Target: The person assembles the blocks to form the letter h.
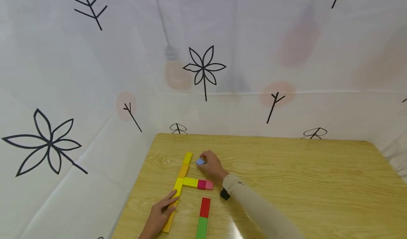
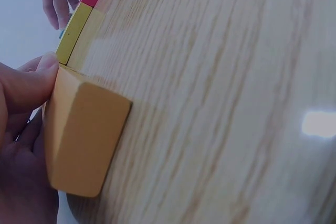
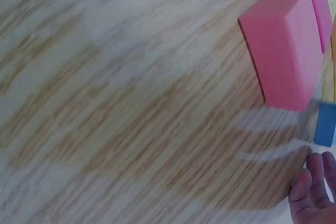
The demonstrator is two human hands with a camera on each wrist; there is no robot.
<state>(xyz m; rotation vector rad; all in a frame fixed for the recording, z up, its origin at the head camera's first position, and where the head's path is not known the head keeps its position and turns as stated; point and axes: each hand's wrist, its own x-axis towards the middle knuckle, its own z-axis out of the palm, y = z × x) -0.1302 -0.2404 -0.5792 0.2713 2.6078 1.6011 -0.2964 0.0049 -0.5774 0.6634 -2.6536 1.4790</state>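
Observation:
My right hand (image 1: 212, 164) pinches a small blue block (image 1: 200, 161) between thumb and fingers, just right of the column's far end. In the right wrist view, the blue block (image 3: 325, 124) and fingers (image 3: 315, 182) sit at the right edge, partly cut off. My left hand (image 1: 160, 212) rests on the near part of a column of yellow blocks (image 1: 178, 186) and orange blocks (image 1: 183, 171). Its fingers lie across the column and touch it. An orange block (image 2: 94, 135) stands large beside that hand in the left wrist view.
A side row runs right from the column: a yellow block (image 1: 190, 182), a crimson block (image 1: 201, 184) and a pink block (image 1: 208, 185). Nearer, a red block (image 1: 205, 208) and a green block (image 1: 202, 228) lie end to end. Patterned white cloth (image 1: 248, 112) hangs behind the wooden table (image 1: 302, 182).

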